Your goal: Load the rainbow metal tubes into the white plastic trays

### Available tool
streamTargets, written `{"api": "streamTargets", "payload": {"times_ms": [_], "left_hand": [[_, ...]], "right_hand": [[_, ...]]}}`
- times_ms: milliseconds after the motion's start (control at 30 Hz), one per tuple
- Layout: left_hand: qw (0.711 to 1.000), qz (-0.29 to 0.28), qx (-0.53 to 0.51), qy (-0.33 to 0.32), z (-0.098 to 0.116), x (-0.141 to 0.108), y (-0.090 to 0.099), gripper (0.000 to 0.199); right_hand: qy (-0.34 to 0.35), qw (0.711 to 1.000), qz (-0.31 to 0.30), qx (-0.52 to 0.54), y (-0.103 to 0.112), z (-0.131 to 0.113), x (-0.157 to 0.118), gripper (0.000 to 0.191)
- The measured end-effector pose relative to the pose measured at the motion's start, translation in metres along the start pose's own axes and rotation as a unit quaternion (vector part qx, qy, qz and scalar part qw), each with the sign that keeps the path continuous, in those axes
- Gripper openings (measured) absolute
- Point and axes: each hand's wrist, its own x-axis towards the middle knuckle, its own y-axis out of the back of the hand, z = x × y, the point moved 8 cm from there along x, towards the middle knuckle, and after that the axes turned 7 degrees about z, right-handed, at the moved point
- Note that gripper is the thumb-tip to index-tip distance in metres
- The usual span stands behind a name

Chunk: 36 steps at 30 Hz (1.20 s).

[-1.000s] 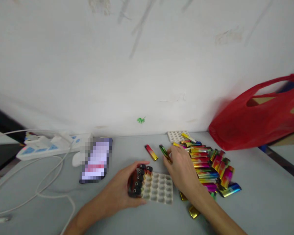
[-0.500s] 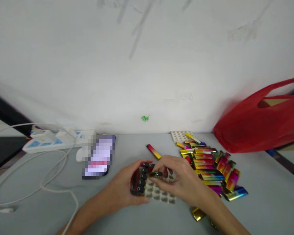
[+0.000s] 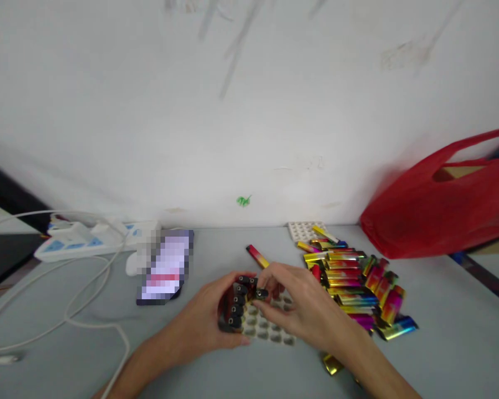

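Observation:
My left hand (image 3: 205, 307) wraps round the left side of a pale tray (image 3: 270, 332) with rows of hollows. Several lighters (image 3: 238, 299), dark-topped with small round openings, stand upright along the tray's left and far edges. Between the thumb and fingers of my right hand (image 3: 293, 296) is another dark-topped lighter (image 3: 261, 294), just right of the standing row. Its lower part is hidden. The nearer and right-hand hollows show no lighters in them. Beyond my hands lies a red and yellow lighter (image 3: 256, 255).
On the right lies a heap of shiny multicoloured lighters (image 3: 344, 275), with a second pale tray (image 3: 303, 230) behind it. A red bag (image 3: 434, 208) stands farther right. At left are a phone (image 3: 168, 266), a power strip (image 3: 95, 241) and a loose white cable (image 3: 87, 320).
My right hand has brought its lighter slightly left, closer to the standing row, and turned it more upright. My left hand keeps its hold on the tray. The whole view has shifted slightly.

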Motion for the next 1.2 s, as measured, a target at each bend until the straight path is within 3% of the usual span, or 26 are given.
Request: {"api": "streamTargets", "payload": {"times_ms": [233, 367, 467, 633, 767, 967, 1100, 1200], "left_hand": [[1.000, 0.007, -0.002, 0.023, -0.004, -0.002, 0.000, 0.084], [1.000, 0.008, -0.004, 0.019, -0.005, -0.002, 0.000, 0.088], [1.000, 0.008, -0.001, 0.024, -0.010, -0.002, 0.000, 0.089], [0.998, 0.013, 0.034, 0.047, -0.018, -0.004, 0.001, 0.079], [0.998, 0.015, 0.034, 0.056, -0.013, -0.003, 0.002, 0.076], [0.998, 0.016, 0.028, 0.060, -0.011, -0.002, 0.002, 0.078], [0.999, 0.002, 0.009, 0.045, -0.018, -0.003, 0.001, 0.080], [0.999, 0.000, 0.001, 0.036, -0.021, -0.004, 0.001, 0.079]], "right_hand": [[-0.006, 0.999, 0.018, 0.044, 0.004, 0.001, -0.001, 0.020], [-0.010, 0.993, 0.098, 0.064, 0.015, 0.003, -0.001, 0.011], [-0.015, 0.991, 0.135, -0.017, 0.018, 0.011, -0.001, 0.033], [0.012, 0.983, -0.016, -0.183, -0.010, 0.022, 0.003, 0.065], [0.047, 0.963, -0.088, -0.252, -0.022, 0.020, 0.002, 0.066], [0.033, 0.928, -0.035, -0.369, -0.018, 0.020, 0.004, 0.027], [-0.014, 0.908, 0.031, -0.416, -0.002, 0.026, 0.008, 0.023], [-0.062, 0.890, 0.102, -0.439, 0.022, 0.036, 0.009, 0.025]]}}
